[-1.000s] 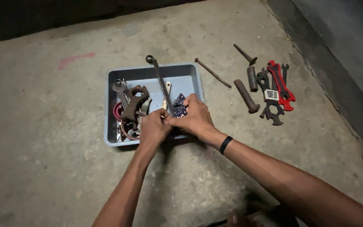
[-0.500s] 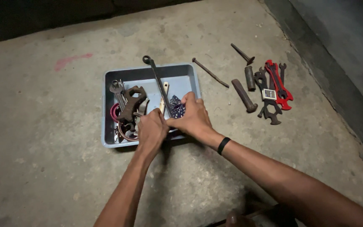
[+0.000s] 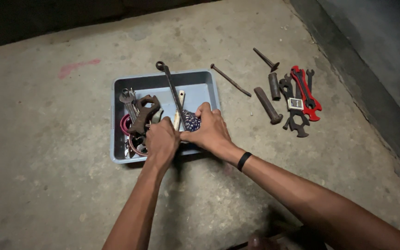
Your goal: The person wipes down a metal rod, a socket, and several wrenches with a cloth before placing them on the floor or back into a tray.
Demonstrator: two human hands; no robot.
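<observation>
We kneel over a rough grey concrete floor, dimly lit, with a dark wall rising on our right. Both our hands meet over the near edge of a grey plastic tray: the left hand and right hand are curled closed on a long dark wrench slanting up past the far rim. Loose rusty tools lie on the floor nearby.
</observation>
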